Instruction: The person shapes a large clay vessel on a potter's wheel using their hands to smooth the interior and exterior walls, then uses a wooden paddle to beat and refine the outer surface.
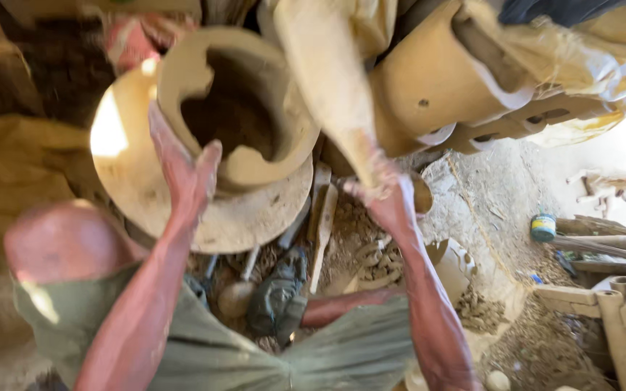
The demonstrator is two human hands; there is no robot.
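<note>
A thick-walled raw clay pot (235, 101) with cut-outs in its rim stands on a round clay-smeared board (146, 192). My left hand (182, 166) presses flat against the pot's near outer wall, fingers pointing up. My right hand (382, 192) grips the narrow lower end of a long tan clay-covered piece (327, 80) that rises toward the top of the view, just right of the pot. Both hands are coated in wet clay. My knee (63, 242) and green shorts (255, 355) fill the bottom.
Wooden tools (322, 228) and a dark object (278, 300) lie on the dirt floor between my legs. Other clay pots (436, 80) under yellowish plastic sit at top right. A small blue-yellow tin (543, 227) and timber pieces (617, 289) lie at right.
</note>
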